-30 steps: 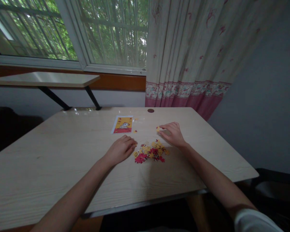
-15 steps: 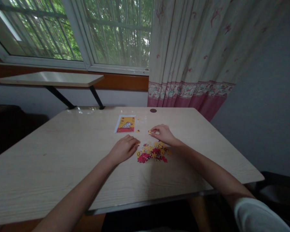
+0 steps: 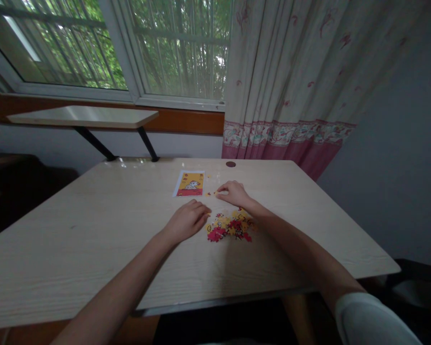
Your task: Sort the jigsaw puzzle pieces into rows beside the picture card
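My right hand (image 3: 233, 193) is closed in a pinch on a small yellow puzzle piece (image 3: 216, 193), low over the table beside another loose piece (image 3: 208, 194). On the near side, a heap of red, yellow and white puzzle pieces (image 3: 232, 225) lies between my forearms. My left hand (image 3: 187, 220) rests at the heap's left edge with thumb and fingers together; a bit of a yellow piece (image 3: 209, 213) shows at its fingertips. Beyond it lies a picture card (image 3: 191, 184) with a white cartoon animal on yellow and red.
A pale wooden table (image 3: 111, 239) carries everything. One small yellow piece (image 3: 209, 177) lies right of the card's top. At the back are a dark round disc (image 3: 231, 164) and a raised shelf (image 3: 89, 116) on black legs. A curtain (image 3: 273, 96) and window stand behind.
My right hand has moved left with its piece, close to the loose piece by the card. The left hand stays at the heap's edge. The view has shifted slightly.
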{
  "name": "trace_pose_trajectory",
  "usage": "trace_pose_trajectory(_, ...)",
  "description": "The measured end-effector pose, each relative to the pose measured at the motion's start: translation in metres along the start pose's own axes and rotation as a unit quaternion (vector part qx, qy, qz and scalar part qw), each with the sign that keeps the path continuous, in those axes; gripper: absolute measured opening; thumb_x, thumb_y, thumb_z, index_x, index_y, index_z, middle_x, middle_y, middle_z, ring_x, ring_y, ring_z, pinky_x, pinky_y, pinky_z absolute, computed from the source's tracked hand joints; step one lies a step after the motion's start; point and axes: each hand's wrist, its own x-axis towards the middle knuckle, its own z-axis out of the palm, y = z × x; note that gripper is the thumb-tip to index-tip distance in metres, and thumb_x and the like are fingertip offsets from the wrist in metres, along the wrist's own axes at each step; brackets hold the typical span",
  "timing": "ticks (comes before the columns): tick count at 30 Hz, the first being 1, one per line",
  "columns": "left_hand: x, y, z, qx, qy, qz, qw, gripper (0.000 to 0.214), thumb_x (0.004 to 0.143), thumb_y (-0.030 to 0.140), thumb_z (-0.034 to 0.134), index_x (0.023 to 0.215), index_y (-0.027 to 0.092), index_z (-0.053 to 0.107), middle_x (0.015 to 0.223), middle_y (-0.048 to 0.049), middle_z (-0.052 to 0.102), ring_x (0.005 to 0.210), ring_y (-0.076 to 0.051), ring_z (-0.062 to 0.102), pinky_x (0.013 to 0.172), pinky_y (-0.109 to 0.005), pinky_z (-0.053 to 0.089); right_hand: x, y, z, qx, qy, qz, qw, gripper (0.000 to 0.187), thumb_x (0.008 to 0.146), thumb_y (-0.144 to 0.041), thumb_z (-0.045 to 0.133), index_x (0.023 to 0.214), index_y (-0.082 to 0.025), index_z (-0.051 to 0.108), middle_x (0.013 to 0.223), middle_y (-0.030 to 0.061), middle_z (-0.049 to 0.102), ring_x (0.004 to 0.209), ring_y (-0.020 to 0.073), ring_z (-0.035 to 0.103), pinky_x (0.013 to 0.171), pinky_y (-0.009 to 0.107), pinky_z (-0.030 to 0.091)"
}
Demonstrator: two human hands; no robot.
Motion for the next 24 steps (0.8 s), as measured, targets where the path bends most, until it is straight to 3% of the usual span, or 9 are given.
trace_pose_trajectory(8,0.000,-0.002,0.001,-0.006,-0.003,0.004,1.000,0.021,0.089,0.023,0.041,0.094,0.017,0.061,0.086,-0.0074,0.061,0.084,-0.020,0.052,0.075,-0.033,0.042,0.003,-0.007,0.002,-0.015,-0.009,-0.009,1.000,0.023,0.079,-0.043,0.058,0.092,-0.029,0.070,0.097,0.0014,0.068,0.093,0.0204,0.057,0.082,0.032,0.038)
trace_pose_trajectory(14,0.001,0.008,-0.009,-0.091,-0.027,0.050,0.994,0.015,0.086,0.020,0.046,0.088,0.017,0.060,0.081,-0.0050,0.061,0.081,-0.019,0.052,0.075,-0.032,0.042,0.001,-0.005,-0.002,-0.024,-0.007,-0.014,1.000,0.025,0.079,-0.043,0.057,0.095,-0.028,0.070,0.097,0.0022,0.068,0.094,0.0209,0.056,0.082,0.033,0.037)
trace_pose_trajectory(20,-0.002,0.018,-0.013,-0.154,-0.078,0.077,0.982,0.017,0.075,0.034,0.064,0.084,0.019,0.061,0.082,-0.0035,0.059,0.081,-0.018,0.053,0.072,-0.029,0.042,-0.026,0.007,-0.021,0.007,0.013,-0.060,0.998,0.020,0.083,-0.033,0.055,0.092,-0.024,0.069,0.093,0.0021,0.069,0.089,0.0177,0.057,0.084,0.032,0.036)
trace_pose_trajectory(24,-0.003,0.016,-0.009,-0.169,-0.088,0.077,0.979,0.014,0.075,0.031,0.064,0.082,0.019,0.062,0.084,-0.0031,0.059,0.081,-0.017,0.054,0.072,-0.028,0.043,-0.048,0.014,-0.029,0.030,0.021,-0.085,0.996,0.018,0.084,-0.030,0.054,0.088,-0.022,0.069,0.090,0.0021,0.069,0.087,0.0173,0.058,0.083,0.031,0.035)
